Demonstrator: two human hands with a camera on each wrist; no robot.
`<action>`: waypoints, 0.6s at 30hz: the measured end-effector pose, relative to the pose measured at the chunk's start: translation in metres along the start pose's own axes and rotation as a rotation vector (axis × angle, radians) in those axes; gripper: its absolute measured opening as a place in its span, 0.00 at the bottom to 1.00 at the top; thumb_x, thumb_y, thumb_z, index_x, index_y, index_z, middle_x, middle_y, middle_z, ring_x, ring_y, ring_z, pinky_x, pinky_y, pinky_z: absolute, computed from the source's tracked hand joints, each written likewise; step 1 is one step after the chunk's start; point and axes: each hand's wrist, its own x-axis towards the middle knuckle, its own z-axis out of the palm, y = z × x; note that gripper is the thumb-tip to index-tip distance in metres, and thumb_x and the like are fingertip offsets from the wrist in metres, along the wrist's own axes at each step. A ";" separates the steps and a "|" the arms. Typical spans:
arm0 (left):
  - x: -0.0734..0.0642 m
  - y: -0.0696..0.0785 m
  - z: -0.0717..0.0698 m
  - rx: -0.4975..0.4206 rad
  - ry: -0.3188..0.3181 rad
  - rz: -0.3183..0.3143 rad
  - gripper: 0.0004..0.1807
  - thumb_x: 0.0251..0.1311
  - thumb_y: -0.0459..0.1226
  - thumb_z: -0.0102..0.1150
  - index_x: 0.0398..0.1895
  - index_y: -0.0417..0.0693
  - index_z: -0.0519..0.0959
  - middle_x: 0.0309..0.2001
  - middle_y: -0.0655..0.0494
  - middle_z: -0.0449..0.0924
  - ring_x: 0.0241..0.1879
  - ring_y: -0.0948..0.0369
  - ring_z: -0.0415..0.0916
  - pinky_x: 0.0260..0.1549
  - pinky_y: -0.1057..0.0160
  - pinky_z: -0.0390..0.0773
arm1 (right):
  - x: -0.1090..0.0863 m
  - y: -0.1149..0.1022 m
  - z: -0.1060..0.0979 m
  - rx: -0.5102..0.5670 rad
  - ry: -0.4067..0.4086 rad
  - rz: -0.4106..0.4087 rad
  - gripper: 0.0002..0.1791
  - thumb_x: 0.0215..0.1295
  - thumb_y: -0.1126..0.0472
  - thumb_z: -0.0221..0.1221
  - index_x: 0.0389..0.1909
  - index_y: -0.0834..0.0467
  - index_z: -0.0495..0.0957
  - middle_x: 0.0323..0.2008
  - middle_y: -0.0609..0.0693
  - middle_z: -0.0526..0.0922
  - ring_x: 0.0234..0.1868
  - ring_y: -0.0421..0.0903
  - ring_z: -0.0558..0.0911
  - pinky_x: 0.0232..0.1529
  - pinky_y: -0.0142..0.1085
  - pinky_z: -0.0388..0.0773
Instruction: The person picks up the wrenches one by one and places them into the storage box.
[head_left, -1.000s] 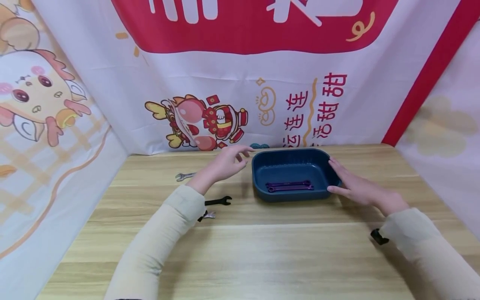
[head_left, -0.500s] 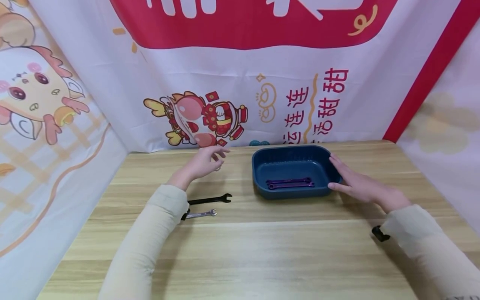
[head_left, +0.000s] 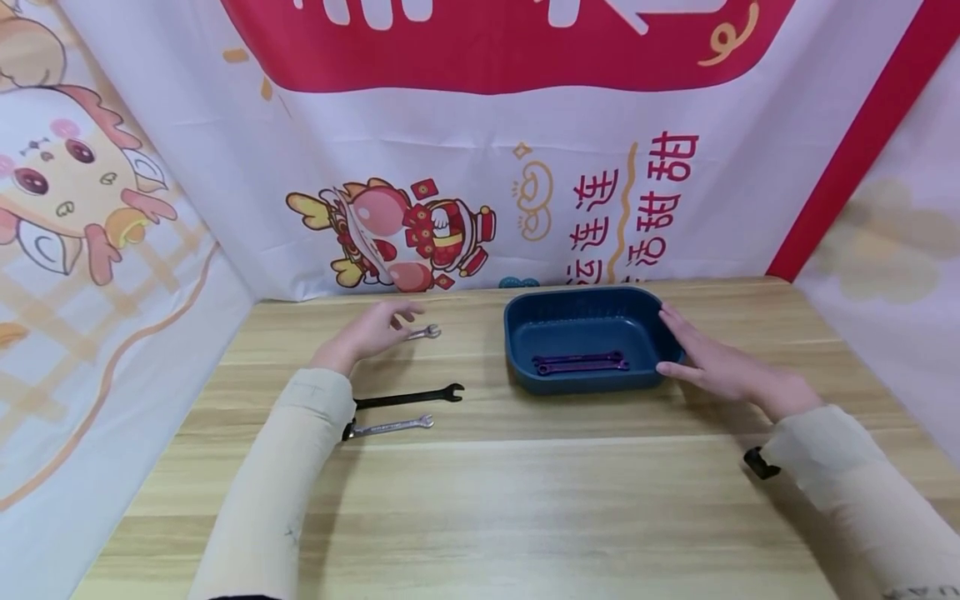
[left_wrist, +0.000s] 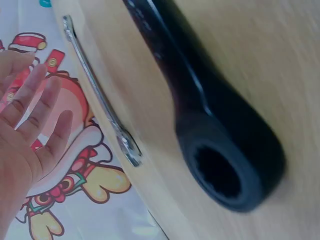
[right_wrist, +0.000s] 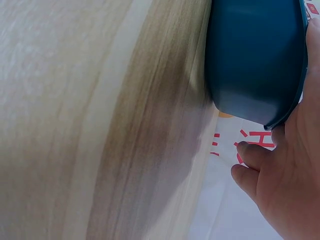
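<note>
Bin point(head_left: 585, 386): blue, resting on the desk point(head_left: 495, 517) near its rear edge. Two purple wrenches point(head_left: 581, 366) lie side by side on its floor, close to the front wall.
Left hand point(head_left: 375, 329): above the rear silver wrench point(head_left: 427, 332), well apart from the bin.
Left fingers: spread wide, holding nothing; the left wrist view shows them clear of the wrench.
Right hand point(head_left: 712, 367): resting on the bin's right end, fingers and thumb set wide along the rim. Pressure cannot be told.
Loose wrenches: black wrench point(head_left: 408, 398) and front silver wrench point(head_left: 393, 427) lie nearly parallel, nearer the person; the left wrist covers their left ends in the head view.
Change: within the last second the left hand has shifted from beside the bin to the rear silver wrench, whose right end now shows beyond the fingertips.
Unchanged: right hand position and bin contents.
Meaning: judged a reach, not a hold; the rear silver wrench remains on the desk, and the bin appears steadied.
</note>
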 end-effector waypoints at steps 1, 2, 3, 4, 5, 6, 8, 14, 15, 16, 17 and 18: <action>0.000 -0.002 0.000 0.009 -0.008 -0.001 0.23 0.67 0.27 0.58 0.66 0.38 0.77 0.56 0.36 0.80 0.51 0.45 0.78 0.54 0.45 0.77 | 0.000 0.000 0.000 -0.001 -0.001 -0.002 0.52 0.76 0.44 0.56 0.83 0.58 0.33 0.81 0.63 0.33 0.78 0.69 0.41 0.70 0.68 0.47; 0.000 -0.003 0.000 0.017 -0.017 -0.011 0.23 0.67 0.27 0.58 0.66 0.39 0.77 0.56 0.36 0.80 0.51 0.45 0.78 0.53 0.46 0.77 | 0.000 0.001 0.000 0.000 -0.001 -0.004 0.52 0.76 0.43 0.56 0.83 0.58 0.33 0.81 0.63 0.33 0.78 0.68 0.41 0.70 0.68 0.47; -0.001 -0.004 0.000 0.030 -0.029 -0.019 0.24 0.67 0.27 0.58 0.66 0.39 0.77 0.56 0.37 0.79 0.51 0.45 0.78 0.53 0.46 0.77 | 0.000 0.001 -0.001 0.000 -0.001 -0.005 0.52 0.75 0.43 0.56 0.83 0.58 0.33 0.81 0.63 0.33 0.79 0.68 0.41 0.70 0.68 0.47; -0.001 -0.005 0.001 0.042 -0.044 -0.030 0.24 0.67 0.27 0.57 0.67 0.40 0.77 0.56 0.38 0.79 0.51 0.45 0.77 0.54 0.46 0.77 | 0.000 0.001 0.000 0.001 -0.002 -0.004 0.52 0.75 0.43 0.56 0.83 0.58 0.33 0.81 0.63 0.33 0.79 0.68 0.41 0.70 0.68 0.47; -0.002 -0.006 0.001 0.055 -0.059 -0.040 0.25 0.66 0.27 0.57 0.67 0.40 0.76 0.56 0.38 0.79 0.52 0.45 0.77 0.54 0.46 0.76 | 0.000 0.001 0.000 0.001 -0.001 -0.006 0.52 0.75 0.43 0.56 0.83 0.58 0.33 0.81 0.63 0.33 0.79 0.68 0.42 0.70 0.68 0.47; -0.002 -0.007 0.002 0.060 -0.073 -0.055 0.27 0.65 0.26 0.57 0.68 0.42 0.76 0.57 0.38 0.78 0.53 0.45 0.77 0.55 0.45 0.76 | -0.001 0.001 0.000 0.002 0.001 -0.007 0.52 0.76 0.43 0.56 0.83 0.58 0.33 0.81 0.63 0.33 0.79 0.68 0.42 0.70 0.68 0.47; -0.004 -0.008 0.002 0.065 -0.095 -0.083 0.30 0.62 0.26 0.57 0.70 0.44 0.74 0.59 0.39 0.77 0.55 0.44 0.75 0.57 0.44 0.74 | 0.000 0.001 0.001 0.004 0.004 -0.009 0.52 0.76 0.44 0.56 0.83 0.59 0.33 0.81 0.62 0.33 0.78 0.68 0.42 0.70 0.68 0.47; -0.007 -0.013 0.001 0.061 -0.116 -0.106 0.36 0.58 0.23 0.56 0.73 0.45 0.71 0.62 0.36 0.74 0.61 0.41 0.72 0.62 0.40 0.70 | 0.000 0.000 0.000 0.002 0.006 -0.012 0.51 0.76 0.44 0.56 0.83 0.60 0.34 0.81 0.63 0.33 0.78 0.69 0.42 0.70 0.67 0.46; -0.007 -0.013 0.001 0.061 -0.118 -0.109 0.36 0.58 0.23 0.55 0.73 0.45 0.71 0.63 0.36 0.73 0.61 0.41 0.72 0.62 0.40 0.69 | 0.000 0.000 0.000 0.001 0.006 -0.012 0.51 0.76 0.45 0.56 0.83 0.60 0.34 0.81 0.63 0.33 0.78 0.69 0.42 0.70 0.67 0.46; -0.008 -0.013 0.001 0.058 -0.121 -0.115 0.36 0.59 0.23 0.55 0.73 0.46 0.70 0.63 0.36 0.73 0.61 0.40 0.71 0.62 0.39 0.69 | 0.000 0.000 0.000 0.002 0.006 -0.012 0.51 0.76 0.45 0.56 0.83 0.60 0.34 0.81 0.63 0.33 0.78 0.69 0.42 0.70 0.67 0.46; -0.008 -0.014 0.001 0.055 -0.122 -0.125 0.36 0.59 0.23 0.55 0.74 0.46 0.70 0.63 0.36 0.73 0.61 0.40 0.71 0.62 0.39 0.69 | 0.000 0.000 0.000 0.003 0.006 -0.013 0.51 0.76 0.45 0.56 0.82 0.60 0.34 0.81 0.63 0.33 0.78 0.69 0.42 0.71 0.67 0.46; -0.008 -0.015 0.000 0.052 -0.125 -0.135 0.36 0.60 0.23 0.55 0.74 0.47 0.70 0.63 0.37 0.73 0.61 0.40 0.71 0.63 0.39 0.69 | 0.000 0.000 0.000 0.005 0.007 -0.014 0.51 0.76 0.45 0.56 0.82 0.60 0.34 0.81 0.63 0.33 0.78 0.69 0.42 0.71 0.68 0.46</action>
